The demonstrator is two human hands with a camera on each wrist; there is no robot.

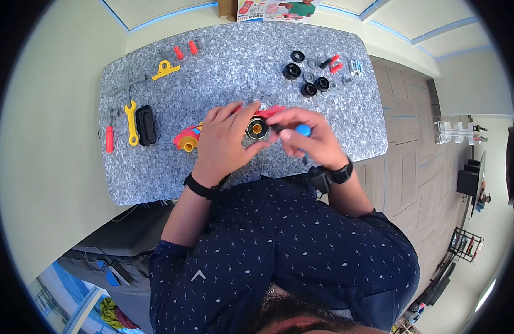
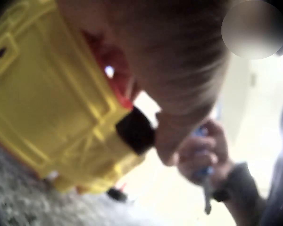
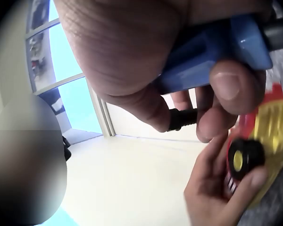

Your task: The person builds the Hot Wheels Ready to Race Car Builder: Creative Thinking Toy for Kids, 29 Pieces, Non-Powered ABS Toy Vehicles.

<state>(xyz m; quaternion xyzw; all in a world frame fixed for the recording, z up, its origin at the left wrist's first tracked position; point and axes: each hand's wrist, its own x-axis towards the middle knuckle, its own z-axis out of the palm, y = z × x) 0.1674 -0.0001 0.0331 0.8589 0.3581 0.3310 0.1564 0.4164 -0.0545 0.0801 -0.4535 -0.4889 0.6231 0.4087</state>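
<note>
My left hand [image 1: 226, 142] grips a red and yellow toy car [image 1: 182, 138] over the near edge of the table. A black wheel with a yellow hub [image 1: 257, 129] is on the car's side, between left thumb and fingers. The car's yellow underside [image 2: 42, 89] fills much of the left wrist view. My right hand [image 1: 318, 139], close beside the wheel, holds a blue-handled screwdriver [image 3: 203, 61] in the palm, its grey shaft [image 2: 207, 195] pointing away from the car. Between right fingertips it pinches a short black threaded bolt [image 3: 183, 119].
On the left lie a yellow wrench [image 1: 132, 123], a black oblong part [image 1: 146, 125], a red-handled tool [image 1: 109, 139] and a yellow bracket [image 1: 165, 69]. Several black wheels [image 1: 292, 71], grey rings and red pegs [image 1: 336, 68] sit at back right. A printed box [image 1: 276, 10] stands behind.
</note>
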